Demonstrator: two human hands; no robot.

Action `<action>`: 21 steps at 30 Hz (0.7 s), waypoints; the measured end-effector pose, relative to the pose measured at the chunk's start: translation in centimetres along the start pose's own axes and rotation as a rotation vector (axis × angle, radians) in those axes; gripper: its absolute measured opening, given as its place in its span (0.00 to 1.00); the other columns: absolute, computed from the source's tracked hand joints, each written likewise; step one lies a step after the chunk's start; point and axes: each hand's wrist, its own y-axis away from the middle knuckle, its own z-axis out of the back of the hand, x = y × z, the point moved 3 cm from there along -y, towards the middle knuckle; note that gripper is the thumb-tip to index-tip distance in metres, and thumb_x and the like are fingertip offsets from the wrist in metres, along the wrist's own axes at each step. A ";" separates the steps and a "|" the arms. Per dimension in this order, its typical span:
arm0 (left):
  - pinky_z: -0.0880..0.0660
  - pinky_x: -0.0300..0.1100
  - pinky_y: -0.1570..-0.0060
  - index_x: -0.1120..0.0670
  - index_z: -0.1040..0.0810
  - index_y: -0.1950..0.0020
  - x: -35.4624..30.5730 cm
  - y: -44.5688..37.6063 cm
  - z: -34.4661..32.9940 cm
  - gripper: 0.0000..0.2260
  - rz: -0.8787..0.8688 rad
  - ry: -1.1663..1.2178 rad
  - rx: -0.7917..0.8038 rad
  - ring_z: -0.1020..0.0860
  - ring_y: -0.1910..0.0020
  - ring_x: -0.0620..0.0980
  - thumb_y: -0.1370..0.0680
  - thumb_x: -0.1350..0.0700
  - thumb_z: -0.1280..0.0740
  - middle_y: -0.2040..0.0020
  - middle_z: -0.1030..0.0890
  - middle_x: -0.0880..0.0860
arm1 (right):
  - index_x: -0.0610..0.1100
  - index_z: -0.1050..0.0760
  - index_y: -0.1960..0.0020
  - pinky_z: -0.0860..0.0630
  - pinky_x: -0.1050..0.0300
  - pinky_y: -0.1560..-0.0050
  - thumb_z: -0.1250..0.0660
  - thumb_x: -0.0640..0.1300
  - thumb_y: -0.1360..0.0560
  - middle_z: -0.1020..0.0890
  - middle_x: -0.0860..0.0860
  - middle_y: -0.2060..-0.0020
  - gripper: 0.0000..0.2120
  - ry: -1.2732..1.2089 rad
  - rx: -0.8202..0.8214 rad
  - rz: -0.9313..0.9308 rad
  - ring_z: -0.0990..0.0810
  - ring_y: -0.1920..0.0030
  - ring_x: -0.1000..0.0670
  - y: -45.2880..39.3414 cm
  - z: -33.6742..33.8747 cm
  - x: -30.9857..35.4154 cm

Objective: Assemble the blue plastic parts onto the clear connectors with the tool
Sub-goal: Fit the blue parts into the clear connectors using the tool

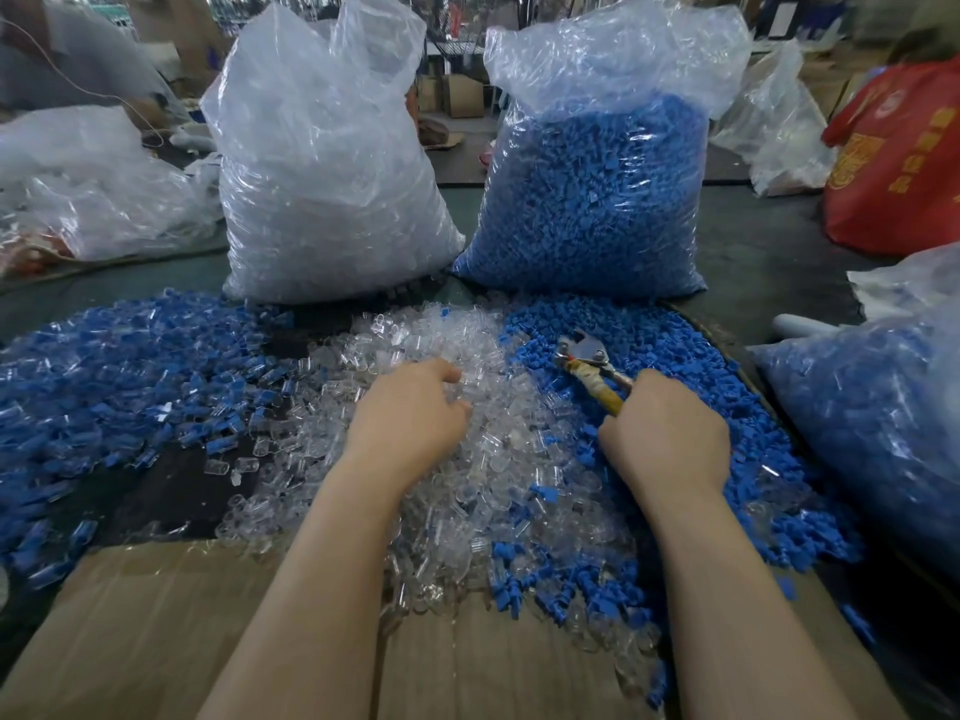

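A heap of clear connectors (447, 356) lies in the middle of the table. My left hand (410, 413) rests in it with fingers curled down among the pieces; whether it pinches one is hidden. To the right spreads a heap of blue plastic parts (670, 350). My right hand (667, 433) grips the yellow taped handle of a plier-like tool (589, 361), whose metal jaws point up-left over the blue heap. At the left lies a pile of blue-and-clear assembled pieces (130, 366).
Two tall plastic bags stand behind the heaps: one of clear connectors (322, 189), one of blue parts (592, 200). Another bag of blue-and-clear pieces (872, 407) sits at the right, with a red bag (904, 158) beyond. Flat cardboard (156, 631) covers the near edge.
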 end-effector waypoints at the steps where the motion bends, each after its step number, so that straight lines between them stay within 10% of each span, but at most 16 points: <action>1: 0.21 0.46 0.48 0.47 0.26 0.32 0.0 0.0 0.0 0.16 -0.009 0.029 -0.010 0.20 0.55 0.45 0.20 0.51 0.34 0.46 0.19 0.46 | 0.43 0.30 0.50 0.32 0.53 0.63 0.35 0.46 0.25 0.24 0.47 0.59 0.08 -0.027 -0.008 0.019 0.27 0.63 0.44 0.0 0.0 0.2; 9: 0.32 0.28 0.71 0.44 0.20 0.44 0.1 -0.1 0.4 0.10 -0.037 0.219 -0.133 0.22 0.64 0.35 0.23 0.55 0.28 0.60 0.22 0.39 | 0.49 0.30 0.58 0.40 0.59 0.73 0.34 0.48 0.27 0.26 0.51 0.68 0.05 -0.351 -0.027 0.059 0.30 0.69 0.51 -0.4 -0.2 0.6; 21: 0.23 0.39 0.58 0.45 0.19 0.54 -0.5 0.1 0.8 0.08 -0.046 0.576 -0.186 0.18 0.59 0.43 0.30 0.49 0.22 0.60 0.17 0.44 | 0.52 0.25 0.53 0.29 0.54 0.61 0.31 0.50 0.26 0.22 0.56 0.63 0.04 -0.710 -0.030 0.089 0.22 0.60 0.48 -0.6 0.2 0.7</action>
